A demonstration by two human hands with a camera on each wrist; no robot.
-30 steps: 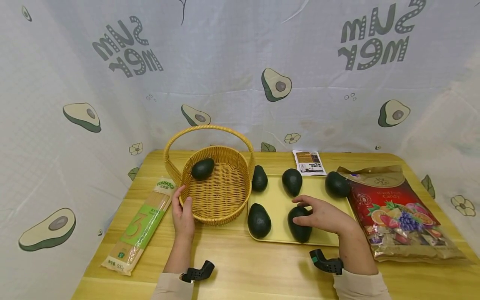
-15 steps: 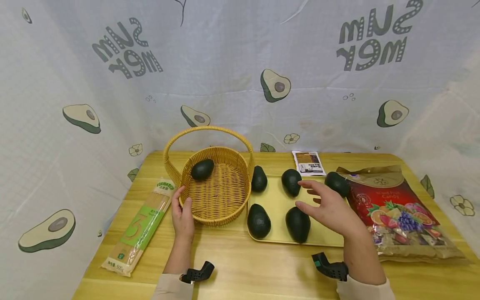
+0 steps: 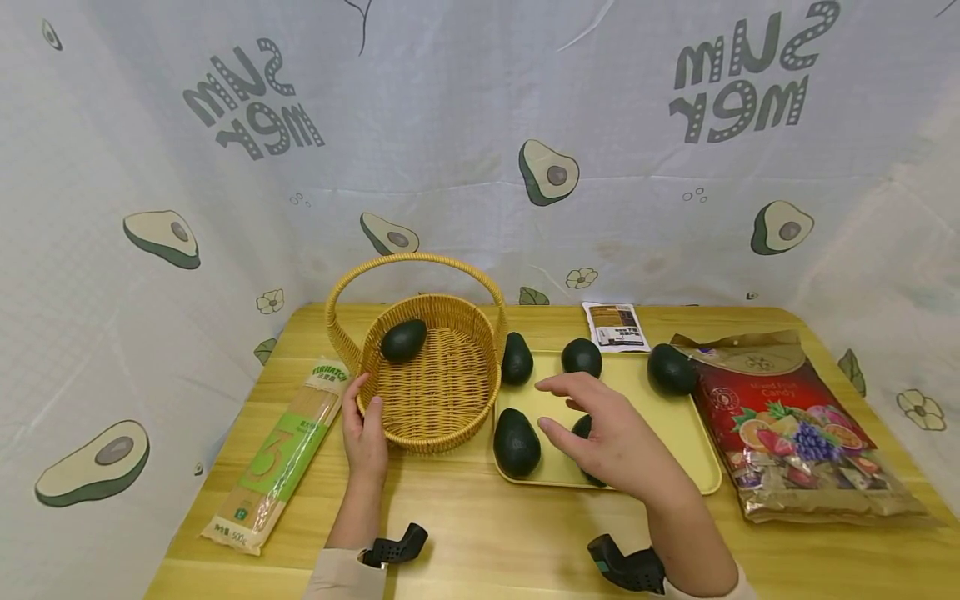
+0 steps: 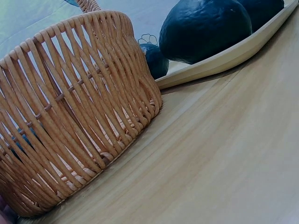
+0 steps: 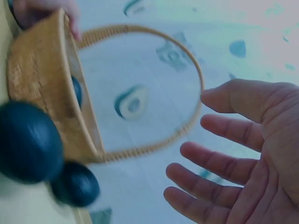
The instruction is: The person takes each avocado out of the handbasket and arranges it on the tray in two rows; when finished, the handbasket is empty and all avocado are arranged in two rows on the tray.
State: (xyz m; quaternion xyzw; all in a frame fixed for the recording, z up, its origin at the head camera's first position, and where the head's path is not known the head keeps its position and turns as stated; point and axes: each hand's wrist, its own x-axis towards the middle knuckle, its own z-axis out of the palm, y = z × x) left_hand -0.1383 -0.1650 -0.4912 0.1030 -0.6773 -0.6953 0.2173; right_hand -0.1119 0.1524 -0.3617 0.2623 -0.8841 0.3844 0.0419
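Note:
My left hand (image 3: 366, 437) holds the left rim of a yellow wicker basket (image 3: 431, 437), thumb over the rim and fingers along the outer wall. One dark green avocado (image 3: 403, 341) lies inside at the back left. My right hand (image 3: 615, 437) hovers over the yellow tray (image 3: 678, 429) with nothing in it, its fingers spread in the right wrist view. Beneath it, a front avocado (image 3: 583, 427) is mostly covered. On the tray's left are a front avocado (image 3: 517, 443) and a rear one (image 3: 517, 359); others sit at the back middle (image 3: 582, 357) and back right (image 3: 671, 370).
A pack of noodles (image 3: 281, 454) lies left of the basket. To the right of the tray is a large red candy bag (image 3: 787, 417), close to its edge. Behind the tray lies a small printed sachet (image 3: 617, 327). A patterned curtain (image 3: 450, 125) hangs behind the wooden table (image 3: 480, 533).
My right hand has come off the front right avocado, lifted back to the right, then swung left over the tray, unloaded. The left hand stays at the basket.

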